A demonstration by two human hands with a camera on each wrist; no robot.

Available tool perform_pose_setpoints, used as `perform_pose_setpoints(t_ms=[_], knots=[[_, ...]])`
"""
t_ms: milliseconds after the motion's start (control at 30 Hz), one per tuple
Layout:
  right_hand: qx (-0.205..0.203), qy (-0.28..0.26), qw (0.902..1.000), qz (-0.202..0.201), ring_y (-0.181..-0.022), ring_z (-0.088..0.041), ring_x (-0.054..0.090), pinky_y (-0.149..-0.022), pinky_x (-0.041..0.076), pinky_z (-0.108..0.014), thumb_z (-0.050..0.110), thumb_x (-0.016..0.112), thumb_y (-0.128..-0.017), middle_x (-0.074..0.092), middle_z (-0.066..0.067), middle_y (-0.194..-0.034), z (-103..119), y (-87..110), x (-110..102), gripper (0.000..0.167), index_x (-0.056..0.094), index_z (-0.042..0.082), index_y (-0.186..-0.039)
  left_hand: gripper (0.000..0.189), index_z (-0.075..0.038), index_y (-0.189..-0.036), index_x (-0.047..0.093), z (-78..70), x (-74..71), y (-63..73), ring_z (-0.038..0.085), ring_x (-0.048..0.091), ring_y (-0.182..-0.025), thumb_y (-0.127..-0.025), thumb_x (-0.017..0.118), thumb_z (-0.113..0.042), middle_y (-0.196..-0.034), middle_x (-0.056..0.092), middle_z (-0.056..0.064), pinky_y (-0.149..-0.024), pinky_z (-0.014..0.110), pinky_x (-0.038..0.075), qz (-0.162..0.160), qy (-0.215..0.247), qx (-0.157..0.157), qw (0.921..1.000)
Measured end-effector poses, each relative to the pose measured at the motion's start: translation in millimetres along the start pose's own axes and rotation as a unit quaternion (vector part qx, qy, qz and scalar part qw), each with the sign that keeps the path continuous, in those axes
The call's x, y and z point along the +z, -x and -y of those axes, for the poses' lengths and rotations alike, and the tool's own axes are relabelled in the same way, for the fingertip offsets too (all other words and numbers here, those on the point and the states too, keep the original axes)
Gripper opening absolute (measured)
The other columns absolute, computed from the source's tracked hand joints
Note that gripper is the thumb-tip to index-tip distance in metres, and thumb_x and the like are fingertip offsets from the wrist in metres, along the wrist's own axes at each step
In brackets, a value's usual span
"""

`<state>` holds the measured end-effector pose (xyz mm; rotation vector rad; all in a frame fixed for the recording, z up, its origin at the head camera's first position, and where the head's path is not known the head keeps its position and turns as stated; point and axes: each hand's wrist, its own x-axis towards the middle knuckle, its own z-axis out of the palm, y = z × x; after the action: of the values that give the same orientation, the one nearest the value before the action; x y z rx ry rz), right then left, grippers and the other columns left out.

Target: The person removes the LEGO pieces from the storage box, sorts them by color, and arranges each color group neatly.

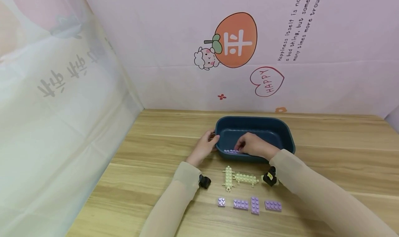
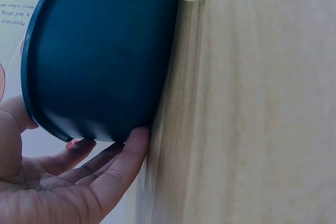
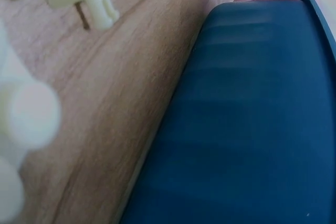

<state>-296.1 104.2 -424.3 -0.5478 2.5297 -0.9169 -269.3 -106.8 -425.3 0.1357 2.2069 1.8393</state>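
Note:
A dark blue bin (image 1: 254, 119) stands on the wooden table. At its left end my left hand (image 1: 204, 147) grips the wall, thumb at the rim and fingers against the outside. In the left wrist view, the fingertips (image 2: 137, 139) touch the bin's outer wall (image 2: 105, 56). My right hand (image 1: 254, 145) reaches over the near rim into the bin. Its curled fingers pinch the right end of a row of purple building bricks (image 1: 230, 151) by the near wall; the fingertips are partly hidden. The right wrist view shows the bin's outer side (image 3: 247, 108), not that hand's fingers.
Two pale yellow brick pieces with side pegs, one upright (image 1: 229, 179) and one crosswise (image 1: 246, 178), lie before the bin. Another pale piece (image 1: 264, 179) is partly hidden by the right wrist camera (image 1: 269, 176). Several purple bricks (image 1: 241, 204) lie nearer.

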Motion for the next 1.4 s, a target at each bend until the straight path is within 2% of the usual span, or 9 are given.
perform_pose_setpoints(t_ms=[200,300,467,900,1167,1400], knots=[[-0.002,0.000,1.0000,-0.002,-0.079,-0.016,0.059,-0.073,0.054,-0.030,-0.003,0.065,-0.087,0.068,-0.009,-0.092,0,-0.2,0,0.011,0.073,0.002,-0.093,0.047,-0.005,-0.148,0.035,20.6,-0.3,-16.1,0.035,0.051,-0.126,-0.104,0.045,-0.020,-0.144,0.044,0.020,-0.096,0.041,0.052,-0.002,0.009,0.004,0.9999],[-0.003,0.000,1.0000,-0.003,-0.079,-0.016,0.059,-0.073,0.054,-0.030,-0.003,0.065,-0.087,0.068,-0.009,-0.092,0,-0.5,0,0.011,0.073,0.002,-0.093,0.048,-0.008,-0.148,0.036,25.0,0.3,-18.4,0.032,0.052,-0.126,-0.104,0.046,-0.024,-0.144,0.045,0.017,-0.096,0.041,0.052,-0.008,0.010,0.006,0.9999],[-0.004,0.003,1.0000,-0.007,-0.079,-0.016,0.059,-0.073,0.054,-0.030,-0.002,0.066,-0.086,0.068,-0.009,-0.092,-1,-0.5,0,0.010,0.073,0.002,-0.092,0.047,-0.009,-0.146,0.039,25.6,1.6,-18.4,0.028,0.054,-0.124,-0.103,0.047,-0.026,-0.142,0.047,0.015,-0.095,0.038,0.053,-0.016,0.003,0.006,0.9998],[-0.002,0.003,0.9996,-0.026,-0.079,-0.016,0.061,-0.071,0.054,-0.030,0.003,0.070,-0.086,0.069,-0.008,-0.092,-1,1.4,0,0.006,0.074,0.004,-0.091,0.045,-0.006,-0.145,0.040,23.7,3.1,-16.7,0.029,0.055,-0.122,-0.104,0.045,-0.023,-0.140,0.048,0.016,-0.094,0.038,0.053,-0.023,0.003,0.002,0.9997],[0.007,-0.011,0.9992,-0.039,-0.079,-0.017,0.058,-0.071,0.052,-0.030,0.007,0.072,-0.084,0.067,-0.008,-0.091,-3,5.9,-8,0.010,0.073,0.004,-0.093,0.044,-0.008,-0.144,0.041,22.1,5.5,-16.4,0.028,0.054,-0.122,-0.104,0.046,-0.025,-0.141,0.048,0.016,-0.095,0.040,0.052,-0.026,0.002,0.001,0.9996],[0.010,-0.031,0.9977,-0.059,-0.087,-0.021,0.056,-0.077,0.052,-0.033,0.012,0.073,-0.085,0.064,-0.011,-0.099,4,16.1,-19,0.016,0.071,0.003,-0.099,0.044,-0.007,-0.144,0.041,24.5,5.4,-16.9,0.028,0.055,-0.121,-0.104,0.046,-0.023,-0.141,0.048,0.017,-0.093,0.038,0.053,-0.033,0.005,0.002,0.9994]])
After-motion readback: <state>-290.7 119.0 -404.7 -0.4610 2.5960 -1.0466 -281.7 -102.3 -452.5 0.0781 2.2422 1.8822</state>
